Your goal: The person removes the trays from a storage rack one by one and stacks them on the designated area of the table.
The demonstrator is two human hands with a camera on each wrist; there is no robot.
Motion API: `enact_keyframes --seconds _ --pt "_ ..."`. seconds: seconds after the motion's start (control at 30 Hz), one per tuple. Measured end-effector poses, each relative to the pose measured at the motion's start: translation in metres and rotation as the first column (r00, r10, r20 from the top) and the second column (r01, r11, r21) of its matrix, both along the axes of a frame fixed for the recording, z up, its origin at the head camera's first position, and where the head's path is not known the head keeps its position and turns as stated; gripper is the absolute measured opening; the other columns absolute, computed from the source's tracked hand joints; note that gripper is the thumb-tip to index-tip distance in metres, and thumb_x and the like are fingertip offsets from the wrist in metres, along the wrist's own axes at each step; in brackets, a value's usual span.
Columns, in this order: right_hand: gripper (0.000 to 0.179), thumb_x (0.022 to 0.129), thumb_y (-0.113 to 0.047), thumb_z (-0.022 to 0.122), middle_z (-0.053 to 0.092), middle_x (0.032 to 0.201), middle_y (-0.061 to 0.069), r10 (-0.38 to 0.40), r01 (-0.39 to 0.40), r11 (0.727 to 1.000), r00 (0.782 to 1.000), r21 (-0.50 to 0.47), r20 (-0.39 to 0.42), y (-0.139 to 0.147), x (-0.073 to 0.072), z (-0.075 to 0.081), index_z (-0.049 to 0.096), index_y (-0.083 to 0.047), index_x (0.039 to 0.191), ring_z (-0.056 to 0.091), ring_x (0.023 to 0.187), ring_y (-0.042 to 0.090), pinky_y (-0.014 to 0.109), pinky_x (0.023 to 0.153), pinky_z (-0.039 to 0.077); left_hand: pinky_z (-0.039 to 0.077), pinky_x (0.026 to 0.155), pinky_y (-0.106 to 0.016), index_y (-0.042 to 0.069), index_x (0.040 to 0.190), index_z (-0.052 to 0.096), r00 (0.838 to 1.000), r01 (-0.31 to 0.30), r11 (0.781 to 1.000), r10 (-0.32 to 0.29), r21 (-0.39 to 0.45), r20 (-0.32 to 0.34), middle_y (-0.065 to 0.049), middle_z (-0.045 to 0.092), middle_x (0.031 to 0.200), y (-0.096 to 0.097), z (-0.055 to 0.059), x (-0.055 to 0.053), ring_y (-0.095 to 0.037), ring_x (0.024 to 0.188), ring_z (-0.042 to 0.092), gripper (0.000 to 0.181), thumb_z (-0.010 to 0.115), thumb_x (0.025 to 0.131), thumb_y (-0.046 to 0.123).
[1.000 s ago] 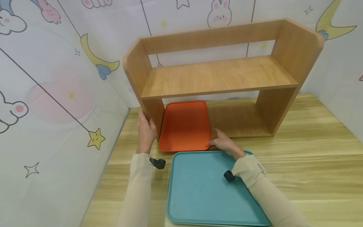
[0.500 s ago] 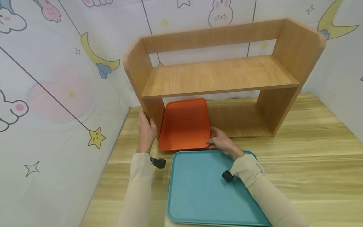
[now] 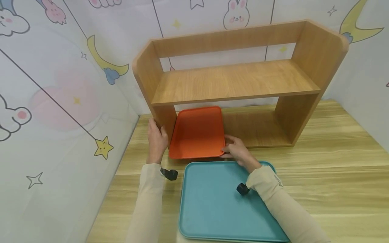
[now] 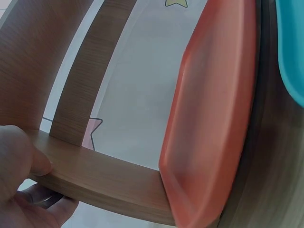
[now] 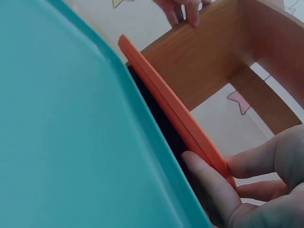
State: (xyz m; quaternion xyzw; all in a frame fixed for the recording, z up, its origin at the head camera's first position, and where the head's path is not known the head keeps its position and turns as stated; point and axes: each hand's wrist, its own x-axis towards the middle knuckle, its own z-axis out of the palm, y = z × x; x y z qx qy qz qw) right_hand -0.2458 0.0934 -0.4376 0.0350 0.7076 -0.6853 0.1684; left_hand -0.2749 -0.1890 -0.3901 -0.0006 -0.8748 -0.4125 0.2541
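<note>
An orange tray (image 3: 197,135) lies in the lower left of a two-tier wooden shelf (image 3: 237,82), along its left side panel. My right hand (image 3: 238,152) pinches the tray's front right corner; in the right wrist view the thumb and fingers (image 5: 209,183) are on both faces of the rim. The tray's front edge is tilted up, with a dark gap beneath it. With my left hand (image 3: 157,140) I grip the shelf's left side panel, thumb on the inner face and fingers outside, as the left wrist view (image 4: 28,183) shows.
A larger teal tray (image 3: 225,202) lies on the wood-grain table (image 3: 328,189) just in front of the shelf, under my right forearm. Behind and to the left stand white walls (image 3: 60,135) with cartoon prints. The shelf's upper board (image 3: 237,81) overhangs the orange tray's back part.
My right hand has gone from touching the orange tray's corner to pinching it. The tray's front edge has risen slightly. My left hand keeps its place on the side panel.
</note>
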Motion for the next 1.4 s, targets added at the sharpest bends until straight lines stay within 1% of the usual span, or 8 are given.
enact_keyframes --seconds 0.2,0.33,0.47,0.6,0.7,0.93,1.2,1.4 --pt "0.066 0.090 0.007 0.047 0.047 0.122 0.023 -0.013 0.013 0.999 1.000 -0.030 0.007 0.001 0.002 0.002 0.025 -0.008 0.151 0.062 0.099 0.028 0.045 0.090 0.052 0.041 0.103 -0.050 -0.003 0.128 0.039 1.000 -0.001 1.000 0.001 0.009 0.005 -0.024 0.048 0.127 0.000 -0.001 -0.001 -0.038 0.121 0.048 0.033 0.043 0.095 0.003" --pt "0.065 0.090 0.008 0.047 0.047 0.117 0.021 -0.030 0.030 0.999 1.000 -0.037 0.001 0.001 0.004 0.006 0.027 -0.007 0.150 0.062 0.095 0.026 0.046 0.090 0.051 0.041 0.104 -0.050 -0.002 0.129 0.038 1.000 0.004 1.000 -0.004 0.010 0.006 -0.024 0.047 0.128 0.000 -0.002 -0.002 -0.037 0.121 0.048 0.034 0.043 0.096 0.004" --pt "0.066 0.090 0.007 0.046 0.050 0.117 0.022 -0.036 0.036 0.998 0.999 -0.054 -0.005 0.001 0.007 0.010 0.024 -0.007 0.151 0.063 0.090 0.021 0.047 0.091 0.051 0.041 0.103 -0.050 -0.003 0.129 0.038 1.000 0.005 1.000 -0.005 0.004 -0.011 -0.025 0.047 0.127 0.000 -0.002 -0.002 -0.039 0.120 0.048 0.034 0.043 0.096 0.004" --pt "0.066 0.091 0.007 0.046 0.052 0.119 0.022 -0.043 0.042 0.997 0.999 -0.062 -0.010 0.003 0.010 0.014 0.024 -0.009 0.151 0.065 0.089 0.020 0.047 0.091 0.051 0.041 0.103 -0.050 -0.003 0.129 0.038 1.000 0.003 1.000 -0.003 -0.001 -0.005 -0.025 0.047 0.127 0.000 -0.001 -0.003 -0.039 0.120 0.048 0.034 0.044 0.096 0.005" --pt "0.066 0.091 0.007 0.045 0.052 0.114 0.020 -0.048 0.047 0.997 0.999 -0.058 -0.017 0.004 0.012 0.016 0.025 -0.009 0.151 0.065 0.087 0.019 0.047 0.091 0.051 0.041 0.103 -0.050 -0.003 0.128 0.038 1.000 0.002 1.000 -0.002 -0.002 0.005 -0.025 0.047 0.126 0.000 -0.001 -0.003 -0.039 0.119 0.048 0.034 0.044 0.096 0.005" --pt "0.065 0.091 0.008 0.044 0.050 0.102 0.014 -0.057 0.055 0.996 0.998 -0.067 -0.020 0.008 0.016 0.018 0.024 -0.008 0.151 0.064 0.082 0.017 0.050 0.094 0.049 0.041 0.101 -0.051 -0.006 0.125 0.040 1.000 0.001 1.000 -0.001 -0.003 -0.020 -0.028 0.049 0.122 0.000 -0.003 -0.002 -0.041 0.116 0.048 0.032 0.045 0.095 0.003" --pt "0.065 0.092 0.007 0.044 0.050 0.106 0.016 -0.062 0.060 0.996 0.998 -0.060 -0.028 0.011 0.022 0.022 0.023 -0.008 0.152 0.065 0.081 0.018 0.051 0.095 0.047 0.040 0.103 -0.050 -0.005 0.127 0.039 1.000 -0.004 1.000 0.004 0.000 -0.013 -0.026 0.048 0.125 0.000 -0.002 -0.001 -0.040 0.119 0.048 0.033 0.045 0.095 0.004" --pt "0.065 0.093 0.006 0.044 0.047 0.108 0.016 -0.067 0.066 0.997 0.997 -0.046 -0.029 0.013 0.025 0.023 0.022 -0.009 0.152 0.063 0.079 0.019 0.048 0.093 0.050 0.041 0.103 -0.050 -0.004 0.128 0.039 1.000 0.000 1.000 0.000 0.003 -0.009 -0.026 0.048 0.125 -0.001 -0.003 -0.001 -0.039 0.120 0.048 0.034 0.045 0.096 0.004"
